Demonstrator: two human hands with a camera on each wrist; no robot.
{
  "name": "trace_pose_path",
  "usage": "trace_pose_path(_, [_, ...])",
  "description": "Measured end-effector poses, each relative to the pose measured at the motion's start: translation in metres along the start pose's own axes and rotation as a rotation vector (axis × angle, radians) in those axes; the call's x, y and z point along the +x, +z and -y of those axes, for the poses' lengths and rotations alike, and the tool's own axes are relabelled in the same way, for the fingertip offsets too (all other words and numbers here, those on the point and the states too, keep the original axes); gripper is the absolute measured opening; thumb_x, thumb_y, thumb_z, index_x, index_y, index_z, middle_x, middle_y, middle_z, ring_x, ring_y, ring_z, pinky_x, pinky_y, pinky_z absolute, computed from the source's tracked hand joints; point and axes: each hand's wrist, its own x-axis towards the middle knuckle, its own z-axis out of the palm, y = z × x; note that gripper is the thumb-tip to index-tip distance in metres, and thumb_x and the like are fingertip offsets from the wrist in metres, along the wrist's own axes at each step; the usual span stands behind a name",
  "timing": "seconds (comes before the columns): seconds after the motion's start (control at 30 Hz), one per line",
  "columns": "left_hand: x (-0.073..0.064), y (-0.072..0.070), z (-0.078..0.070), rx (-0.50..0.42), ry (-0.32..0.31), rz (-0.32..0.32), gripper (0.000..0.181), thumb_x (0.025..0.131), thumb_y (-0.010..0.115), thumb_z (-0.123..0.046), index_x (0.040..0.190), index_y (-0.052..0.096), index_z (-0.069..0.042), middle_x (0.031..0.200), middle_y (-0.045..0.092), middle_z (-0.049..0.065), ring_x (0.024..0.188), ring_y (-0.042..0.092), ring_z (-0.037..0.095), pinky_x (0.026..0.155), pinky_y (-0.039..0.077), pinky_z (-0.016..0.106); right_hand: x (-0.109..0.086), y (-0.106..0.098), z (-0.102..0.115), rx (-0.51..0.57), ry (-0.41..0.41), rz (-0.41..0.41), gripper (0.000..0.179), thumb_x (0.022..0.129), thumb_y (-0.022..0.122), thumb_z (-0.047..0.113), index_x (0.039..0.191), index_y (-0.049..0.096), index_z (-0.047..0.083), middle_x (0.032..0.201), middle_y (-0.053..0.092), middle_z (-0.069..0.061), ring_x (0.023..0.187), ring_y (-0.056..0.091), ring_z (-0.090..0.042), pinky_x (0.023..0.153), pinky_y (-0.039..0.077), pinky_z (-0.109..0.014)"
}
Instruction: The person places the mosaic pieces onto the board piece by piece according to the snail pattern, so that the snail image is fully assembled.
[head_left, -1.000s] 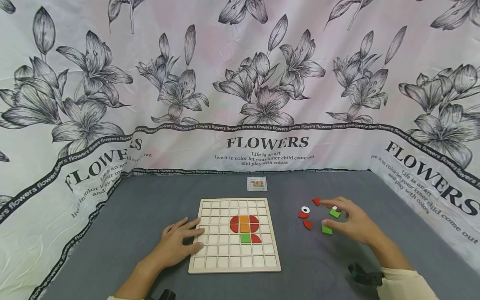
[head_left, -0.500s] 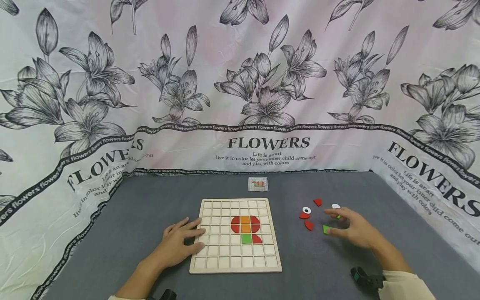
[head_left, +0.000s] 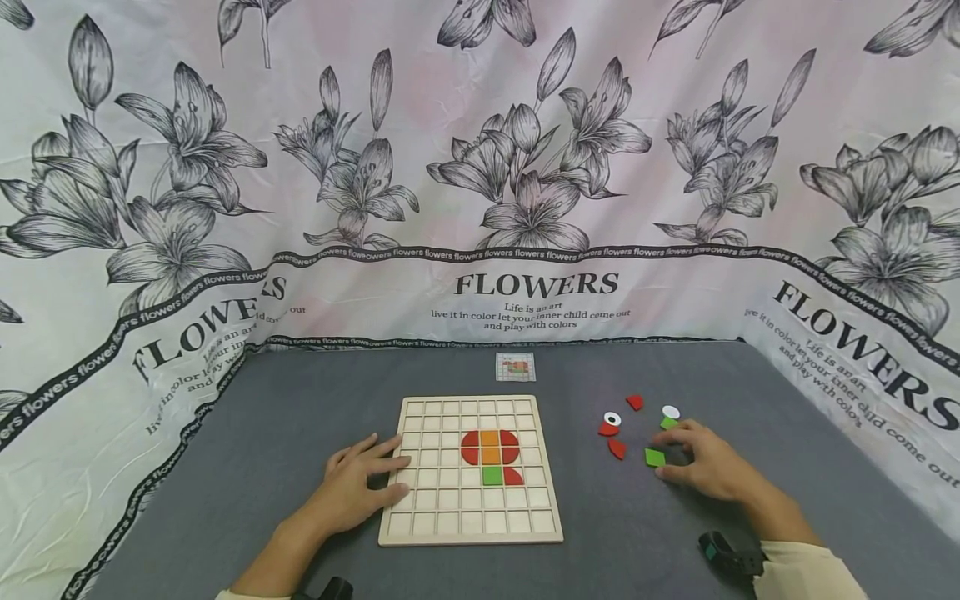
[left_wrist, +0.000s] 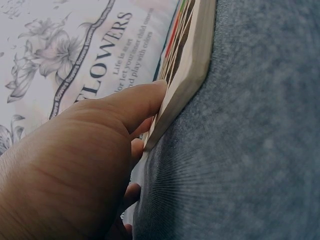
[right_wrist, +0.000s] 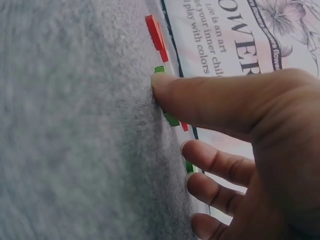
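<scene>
Green square tile (head_left: pixel 655 457) lies right of the wooden grid board (head_left: pixel 448 500). Right hand (head_left: pixel 708 462), beyond the board's right side, loosely open: thumb at tile's near edge, index parted, no grip seen. Left hand (head_left: pixel 352 492) extended, touching board's left edge. Tile likely light, stiff, slightly slick; best pinched by opposite edges

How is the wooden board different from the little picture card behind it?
Size: the wooden board is much bigger than the picture card.
Touch: the left hand rests on the edge of the board, but no hand touches the card.
Place: the card lies nearer the flowery curtain; the board is closer to the person.

Both show a grid with colourful shapes on it.
</scene>
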Motion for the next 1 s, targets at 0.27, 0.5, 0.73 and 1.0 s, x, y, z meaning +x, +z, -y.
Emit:
trace_pose_path(0.27, [0.001, -0.001, 0.0, -0.011, -0.009, 0.003, 0.046, 0.088, 0.071, -0.038, 0.128, 0.066, -0.016, 0.148, 0.041, 0.003, 0.14, 0.021, 0.037, 0.104, 0.005, 0.061, 0.001, 0.005, 0.0, -0.055, 0.011, -0.047, 0.025, 0.076, 0.084, 0.017, 0.098, 0.073, 0.013, 0.099, 0.055, 0.0, 0.082, 0.05, -0.019, 0.065, 0.041, -0.036])
trace_pose_path(0.5, [0.001, 0.0, 0.0, -0.018, -0.008, 0.006, 0.046, 0.088, 0.071, -0.039, 0.128, 0.066, -0.015, 0.148, 0.041, 0.002, 0.14, 0.022, 0.037, 0.104, 0.005, 0.061, 0.001, 0.005, 0.001, 0.017, -0.017, -0.104, 0.02, 0.078, 0.081, 0.011, 0.096, 0.073, 0.008, 0.09, 0.064, 0.004, 0.078, 0.057, -0.008, 0.066, 0.046, -0.031])
trace_pose_path(0.73, [0.0, 0.0, -0.001, -0.024, -0.008, 0.009, 0.047, 0.088, 0.071, -0.04, 0.128, 0.066, -0.015, 0.148, 0.041, 0.003, 0.14, 0.021, 0.037, 0.104, 0.005, 0.061, 0.0, -0.002, 0.012, 0.072, -0.066, -0.156, 0.018, 0.082, 0.078, 0.014, 0.1, 0.073, 0.012, 0.083, 0.06, 0.008, 0.071, 0.051, -0.007, 0.057, 0.042, -0.027])
trace_pose_path(1.0, [-0.001, -0.001, -0.001, -0.007, -0.005, -0.007, 0.048, 0.087, 0.071, -0.042, 0.127, 0.067, -0.016, 0.148, 0.042, 0.002, 0.14, 0.023, 0.037, 0.103, 0.006, 0.062, 0.002, -0.012, 0.038, 0.022, -0.228, -0.264, 0.021, 0.08, 0.079, 0.009, 0.097, 0.073, 0.019, 0.089, 0.063, 0.011, 0.076, 0.051, -0.013, 0.062, 0.042, -0.032])
